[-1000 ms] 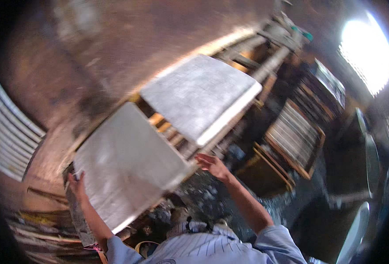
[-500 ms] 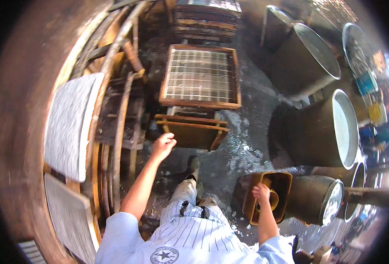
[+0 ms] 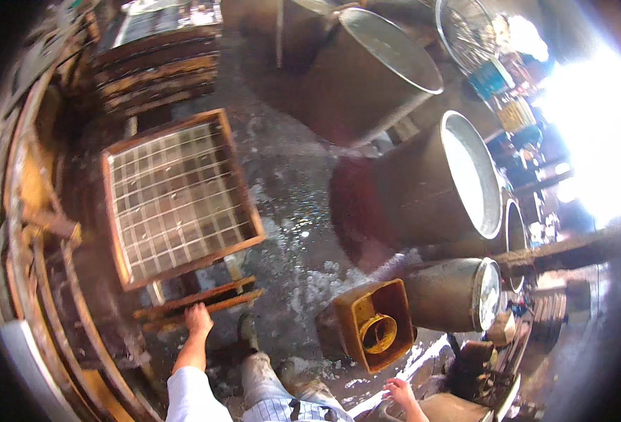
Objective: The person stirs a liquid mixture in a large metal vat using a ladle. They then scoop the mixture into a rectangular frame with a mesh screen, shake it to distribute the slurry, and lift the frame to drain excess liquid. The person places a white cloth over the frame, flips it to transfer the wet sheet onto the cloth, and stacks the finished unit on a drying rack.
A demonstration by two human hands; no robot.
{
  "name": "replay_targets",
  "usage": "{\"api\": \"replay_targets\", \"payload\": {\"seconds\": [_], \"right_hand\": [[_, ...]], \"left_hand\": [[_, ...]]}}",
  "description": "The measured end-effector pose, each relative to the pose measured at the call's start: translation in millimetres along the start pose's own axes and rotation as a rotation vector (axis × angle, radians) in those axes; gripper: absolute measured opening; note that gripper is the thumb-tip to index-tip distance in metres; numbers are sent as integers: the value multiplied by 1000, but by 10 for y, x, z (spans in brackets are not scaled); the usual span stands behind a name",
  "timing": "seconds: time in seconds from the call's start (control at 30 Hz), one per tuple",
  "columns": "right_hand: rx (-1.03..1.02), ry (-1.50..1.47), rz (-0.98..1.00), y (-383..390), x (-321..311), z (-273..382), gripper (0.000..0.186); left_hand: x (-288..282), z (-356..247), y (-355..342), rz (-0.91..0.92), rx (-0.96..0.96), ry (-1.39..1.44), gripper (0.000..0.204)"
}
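Left hand: the left hand (image 3: 198,318) rests on the near end of 2 wooden slats (image 3: 199,300) that jut out low under the gridded tray; the fingers lie over the top slat, and whether they curl round it cannot be told from this view.

Right hand: the right hand (image 3: 400,392) hangs free at the lower edge, fingers loosely spread, holding nothing, just below and beside the square wooden box (image 3: 375,325).

Gridded tray: a wooden frame with a wire grid (image 3: 180,197) sits tilted above the slats, its near edge just beyond the left hand, not touching it.

Wooden box: open-topped, with a yellow ring (image 3: 379,333) inside; it stands on the wet floor (image 3: 303,232) between the person's legs and the metal drums (image 3: 423,190).

Step in hand: judged from the contact, the left hand is steadying or shifting the slats beneath the tray.

How to do it well: the hand would do best to close fully round the slat rather than press on top, and to move it level, since the tray seems to rest on that stack and could tip.

Footing: the floor looks wet and littered, so the feet should stay planted.

Thing and grip: the slats lie directly under the left palm; the box is near the right hand but apart from it.
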State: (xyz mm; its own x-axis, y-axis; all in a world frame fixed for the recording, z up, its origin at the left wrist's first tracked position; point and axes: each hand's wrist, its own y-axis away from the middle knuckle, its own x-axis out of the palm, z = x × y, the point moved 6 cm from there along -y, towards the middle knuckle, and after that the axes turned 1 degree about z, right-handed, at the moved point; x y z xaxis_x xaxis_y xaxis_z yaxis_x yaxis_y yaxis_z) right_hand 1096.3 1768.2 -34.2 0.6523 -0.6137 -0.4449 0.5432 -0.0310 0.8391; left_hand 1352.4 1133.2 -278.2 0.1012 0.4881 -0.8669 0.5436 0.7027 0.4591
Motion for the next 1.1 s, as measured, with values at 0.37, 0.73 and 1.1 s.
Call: {"api": "replay_targets", "payload": {"seconds": [0.37,0.73,1.1], "right_hand": [[69,-59,18,-662,-144,827,35],[157,-304,59,-2501,-1201,1667,21],[-343,-291,33,-4148,-2098,6381,29]], "left_hand": [[541,-961,291,731,180,-304,35],[-517,-2747,-1049,837,-98,-121,49],[-1287,-3151,-2503,344,-610,447,43]]}}
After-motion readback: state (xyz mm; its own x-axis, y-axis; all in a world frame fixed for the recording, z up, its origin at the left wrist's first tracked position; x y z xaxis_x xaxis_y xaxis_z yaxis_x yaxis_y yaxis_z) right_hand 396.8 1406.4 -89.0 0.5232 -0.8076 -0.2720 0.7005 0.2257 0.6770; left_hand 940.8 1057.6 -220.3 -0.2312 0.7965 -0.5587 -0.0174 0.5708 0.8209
